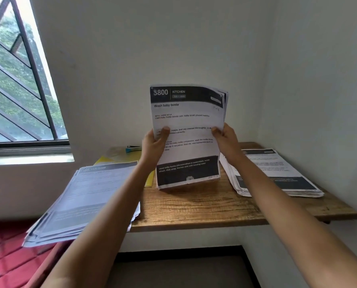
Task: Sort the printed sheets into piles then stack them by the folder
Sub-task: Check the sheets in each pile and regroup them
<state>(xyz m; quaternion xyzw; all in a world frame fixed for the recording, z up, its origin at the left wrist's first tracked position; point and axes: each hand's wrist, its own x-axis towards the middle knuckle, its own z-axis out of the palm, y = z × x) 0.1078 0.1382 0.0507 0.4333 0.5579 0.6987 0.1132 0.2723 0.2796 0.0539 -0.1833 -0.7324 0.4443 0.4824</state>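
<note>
I hold a bundle of printed sheets [189, 119] upright above the wooden table [204, 206]; its front page reads "Kitchen, Wash baby bottle". My left hand [155, 143] grips the bundle's left edge and my right hand [225, 140] grips its right edge, thumbs on the front page. The bundle's lower edge hangs just above the tabletop. A pile of sheets [84, 200] lies on the table's left end, overhanging its front edge. Another pile [277, 173] lies at the right end. A yellow folder [119, 159] lies at the back left, partly under the left pile.
A small blue object [132, 149] lies on the folder near the wall. A barred window [17, 80] is on the left wall above a sill. A red quilted cushion [9, 254] is below the left pile. White walls close the corner behind and to the right.
</note>
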